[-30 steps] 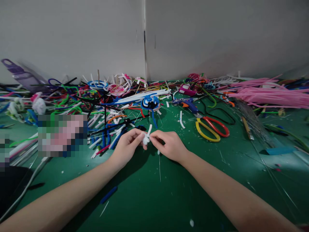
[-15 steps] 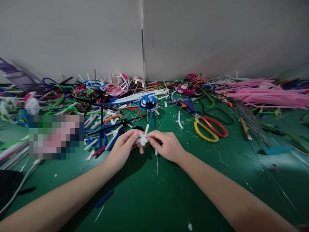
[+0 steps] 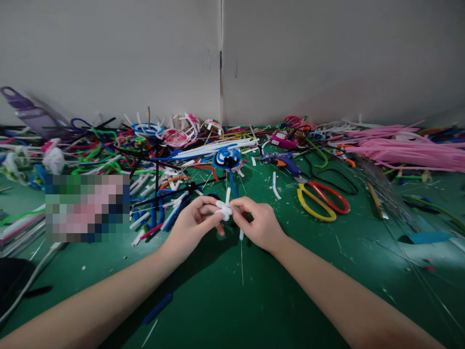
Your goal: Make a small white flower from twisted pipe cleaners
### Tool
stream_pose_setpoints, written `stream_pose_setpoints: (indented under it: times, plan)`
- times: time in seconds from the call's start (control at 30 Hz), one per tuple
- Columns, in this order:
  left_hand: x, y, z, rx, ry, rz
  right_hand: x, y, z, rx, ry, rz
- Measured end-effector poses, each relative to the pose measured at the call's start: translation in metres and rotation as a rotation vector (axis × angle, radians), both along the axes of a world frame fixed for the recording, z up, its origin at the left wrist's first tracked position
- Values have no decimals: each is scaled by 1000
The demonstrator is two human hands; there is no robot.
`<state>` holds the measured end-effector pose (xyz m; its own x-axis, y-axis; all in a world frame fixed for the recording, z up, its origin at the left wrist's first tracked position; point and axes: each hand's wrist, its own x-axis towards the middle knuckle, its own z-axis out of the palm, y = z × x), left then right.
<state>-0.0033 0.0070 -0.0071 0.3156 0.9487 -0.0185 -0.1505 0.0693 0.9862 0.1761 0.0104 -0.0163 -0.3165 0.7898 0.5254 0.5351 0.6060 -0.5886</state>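
Since half a second back, the white fuzzy piece (image 3: 225, 213) has turned between the fingers: its rounded lobes, spread to the viewer then, now look flatter and more bunched. Both hands, and the table things with them, now sit slightly lower and further right in the frame, so the view itself has shifted.

Piece is held at frame centre, above the green tabletop (image 3: 283, 295), one white stub pointing towards the top.

Left hand (image 3: 196, 220): forearm slanting in from the lower left corner, fingers curled, thumb along the near side. Pinched closed on the piece's left side; one fingertip shows just below it.

Right hand (image 3: 259, 224): forearm from the lower right, wrist bent inward, thumb and forefinger brought together at the piece's right edge, closed on it. Exact contact hidden by the fingers. A white stem end (image 3: 241, 234) hangs below this hand.

Nearby: blue-and-white coil (image 3: 227, 157) just above the hands; scissors (image 3: 301, 199) right of centre, blue glue gun (image 3: 289, 164) above them. Dark blue stick (image 3: 157, 309) lies lower left of centre, near the left forearm.
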Motion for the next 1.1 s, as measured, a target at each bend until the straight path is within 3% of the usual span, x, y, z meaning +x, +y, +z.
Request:
stream_pose_setpoints:
  times: [0.17, 0.43, 0.83, 1.1]
  plan:
    - [-1, 3, -1, -26, 5, 63, -3, 1, -1, 26, 6, -29]
    - [1, 3, 0, -9, 51, 12, -1, -1, 3, 66, 88, 3]
    - [-2, -1, 6, 32, 235, -12, 0, -6, 2, -96, 28, 70]
    - [-2, -1, 5, 47, 246, -41, 1, -6, 4, 39, -59, 97]
